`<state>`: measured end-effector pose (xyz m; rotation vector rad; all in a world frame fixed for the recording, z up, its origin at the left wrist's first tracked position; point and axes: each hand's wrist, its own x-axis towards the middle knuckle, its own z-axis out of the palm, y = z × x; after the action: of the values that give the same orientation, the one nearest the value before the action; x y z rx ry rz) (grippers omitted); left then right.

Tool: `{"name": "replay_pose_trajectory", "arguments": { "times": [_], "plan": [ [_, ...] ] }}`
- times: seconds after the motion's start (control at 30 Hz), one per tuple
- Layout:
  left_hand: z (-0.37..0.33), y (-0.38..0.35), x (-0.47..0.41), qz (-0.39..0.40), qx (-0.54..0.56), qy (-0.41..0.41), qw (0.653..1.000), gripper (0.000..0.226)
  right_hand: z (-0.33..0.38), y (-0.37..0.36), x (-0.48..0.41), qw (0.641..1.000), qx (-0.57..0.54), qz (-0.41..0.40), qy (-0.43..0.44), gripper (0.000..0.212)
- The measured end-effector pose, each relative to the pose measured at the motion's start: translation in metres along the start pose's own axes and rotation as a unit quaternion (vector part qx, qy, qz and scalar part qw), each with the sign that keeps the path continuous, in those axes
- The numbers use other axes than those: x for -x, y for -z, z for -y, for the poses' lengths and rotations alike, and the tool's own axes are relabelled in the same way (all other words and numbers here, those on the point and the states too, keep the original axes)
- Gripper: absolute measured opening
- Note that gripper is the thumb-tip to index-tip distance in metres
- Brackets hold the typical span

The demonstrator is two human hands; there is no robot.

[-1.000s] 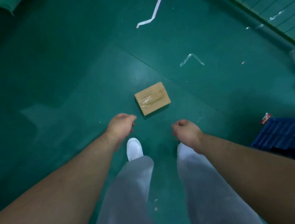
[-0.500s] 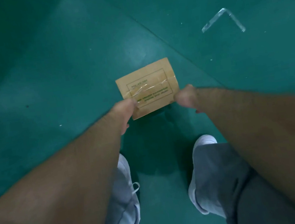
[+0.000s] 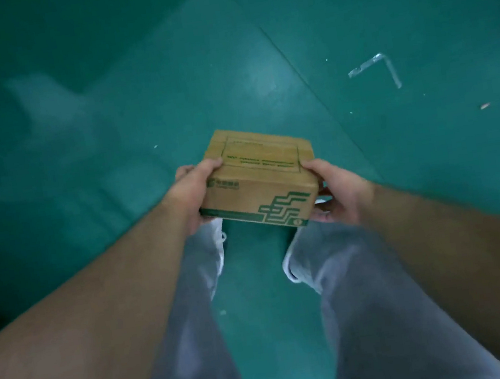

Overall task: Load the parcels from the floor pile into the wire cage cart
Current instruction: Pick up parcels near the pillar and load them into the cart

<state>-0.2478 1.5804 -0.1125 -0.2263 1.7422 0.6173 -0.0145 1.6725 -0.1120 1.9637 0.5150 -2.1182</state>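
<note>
The left hand and right hand each form a grip clamped on one short end of a small brown cardboard box with green print. Both thumbs lie on the near corners of its top, and the fingers curl around the ends and underneath. The box is held in the middle of the frame, clear of the glossy green floor and above the person's feet. Its long axis runs left to right across the frame, the right end slightly nearer the camera. The top face, with a green outlined panel, points upward. The long side with a stepped green logo faces the person. Below the box are grey trouser legs and parts of two white shoes. A bent strip of clear tape lies on the floor at upper right, well apart from the box.
</note>
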Motion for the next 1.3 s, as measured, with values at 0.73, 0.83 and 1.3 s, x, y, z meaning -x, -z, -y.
{"name": "replay_pose_trajectory", "arguments": {
  "times": [0.73, 0.83, 1.3],
  "plan": [
    [0.361, 0.211, 0.55, -0.099, 0.565, -0.059, 0.817, 0.044, -0.217, -0.236, 0.445, 0.855, 0.476, 0.18, 0.102, 0.033],
    [0.465, 0.235, 0.589, -0.138, 0.618, -0.042, 0.773, 0.03, -0.329, -0.27, 0.459, 0.833, 0.507, 0.203, 0.087, 0.033],
    [0.761, 0.295, 0.696, -0.304, 0.824, -0.028, 0.478, 0.032, -0.648, -0.451, 0.505, 0.595, 0.733, 0.327, 0.044, 0.034]
  ]
}}
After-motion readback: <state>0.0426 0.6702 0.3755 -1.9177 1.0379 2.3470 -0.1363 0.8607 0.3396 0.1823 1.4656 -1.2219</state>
